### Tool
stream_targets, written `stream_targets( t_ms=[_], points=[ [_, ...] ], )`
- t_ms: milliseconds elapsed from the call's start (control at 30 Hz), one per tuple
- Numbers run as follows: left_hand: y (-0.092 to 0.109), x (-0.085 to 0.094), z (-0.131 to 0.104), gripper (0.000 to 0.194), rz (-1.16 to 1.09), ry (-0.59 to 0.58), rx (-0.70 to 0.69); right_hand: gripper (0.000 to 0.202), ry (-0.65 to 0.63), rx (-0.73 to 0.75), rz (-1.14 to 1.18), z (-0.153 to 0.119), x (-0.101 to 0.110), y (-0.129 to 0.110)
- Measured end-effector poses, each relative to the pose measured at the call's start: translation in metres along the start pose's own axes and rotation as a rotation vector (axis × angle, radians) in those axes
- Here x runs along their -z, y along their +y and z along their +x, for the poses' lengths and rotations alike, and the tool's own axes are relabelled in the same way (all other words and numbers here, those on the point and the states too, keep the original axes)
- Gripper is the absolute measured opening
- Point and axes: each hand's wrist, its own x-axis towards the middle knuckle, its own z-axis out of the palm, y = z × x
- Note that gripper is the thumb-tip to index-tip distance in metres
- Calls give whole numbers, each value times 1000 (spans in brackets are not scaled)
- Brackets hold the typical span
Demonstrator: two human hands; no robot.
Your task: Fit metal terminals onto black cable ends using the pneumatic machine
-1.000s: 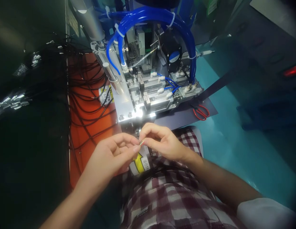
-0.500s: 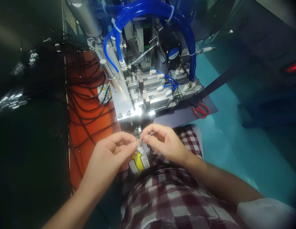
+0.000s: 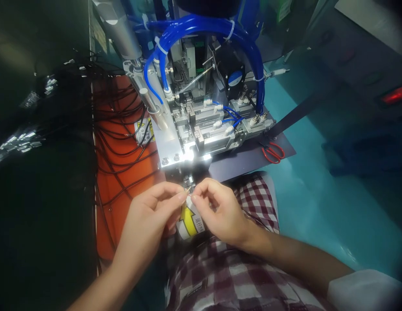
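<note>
Between thumb and forefinger, my left hand [image 3: 155, 205] pinches a small thin gold-coloured piece [image 3: 188, 190], too small to name, with its tip pointing up. Close by on the right, my right hand [image 3: 220, 209] has its thumb and forefinger pressed together. What it grips, if anything, is too small to make out. Both hands are just in front of a metal machine [image 3: 201, 125] with pneumatic cylinders. Below the fingertips shows a white label with a yellow arrow [image 3: 189, 222].
Thick blue air hoses [image 3: 201, 23] arch over the machine. Black cables [image 3: 123, 142] trail across an orange surface [image 3: 106, 216] at left. Red-handled scissors [image 3: 272, 152] lie on the dark plate [image 3: 243, 166] at right. A red light [image 3: 395, 94] glows at far right.
My right hand has dropped slightly and turned, its fingertips now a little lower beside the gold-coloured piece. My left hand keeps its pinch. The whole view has shifted slightly.
</note>
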Motion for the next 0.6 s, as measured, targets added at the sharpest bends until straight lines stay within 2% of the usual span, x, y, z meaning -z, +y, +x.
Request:
stream_targets(
  t_ms=[100,267,433,600],
  points=[
    [1,3,3,38,28,-8,38,8,-101,-123,136,6,10,-1],
    [-1,5,6,43,76,-43,35,10,-110,-201,241,17,23,-3],
    [-2,4,5,48,112,-50,28,18,-152,-318,248,20,23,-7],
    [0,4,3,47,156,-43,-9,20,-194,-360,299,19,23,-10]
  ],
)
